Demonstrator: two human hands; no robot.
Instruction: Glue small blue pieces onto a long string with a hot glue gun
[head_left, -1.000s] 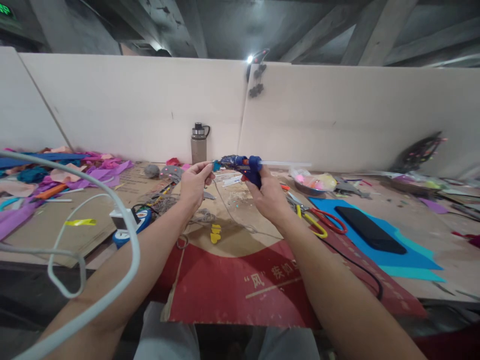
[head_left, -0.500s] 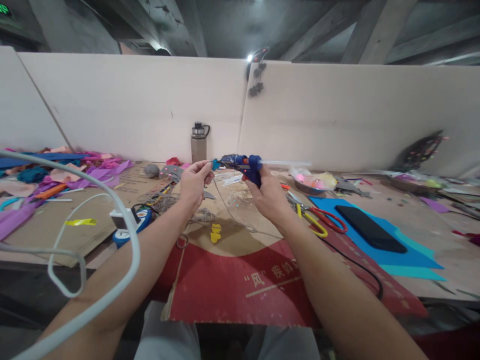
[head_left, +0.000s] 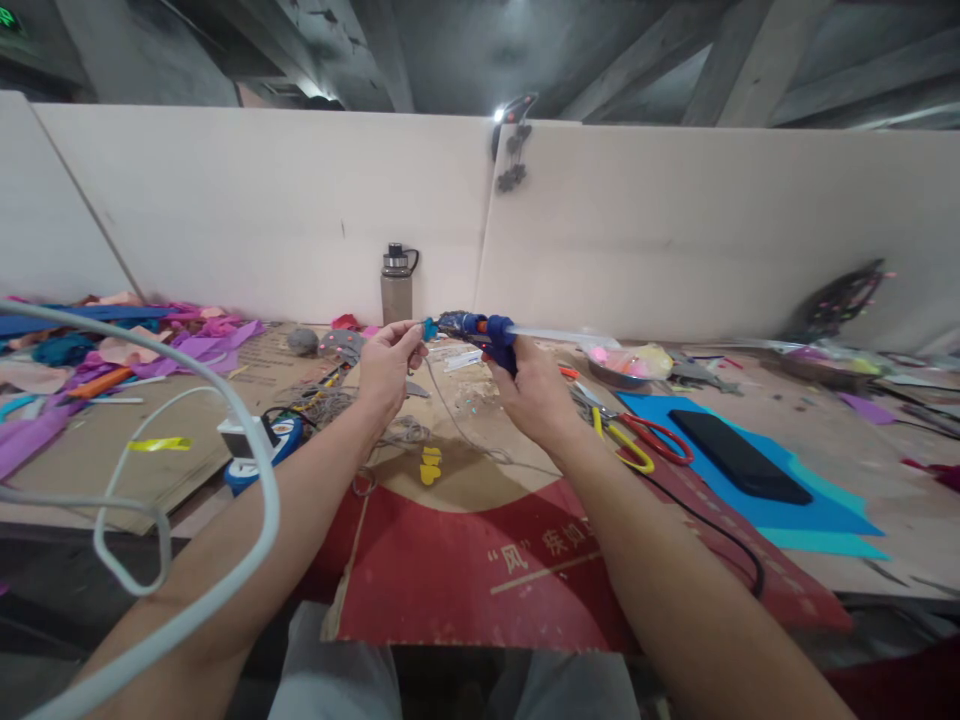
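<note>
- Between 11 and 12: left hand [head_left: 390,375] pinches teal piece [head_left: 430,329].
- At 12: gun [head_left: 496,330] has turned slightly, glue stick [head_left: 547,334] now dipping; I judge its nozzle nearer the piece, contact unconfirmed.
- Towards 1: right hand [head_left: 540,388] wraps the gun.

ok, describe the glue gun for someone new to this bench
From the pale partition, drop to the right hand before it. It grips the glue gun; unlike the red-handled scissors nearby, this is dark blue with a pale stick jutting from its rear.
</note>
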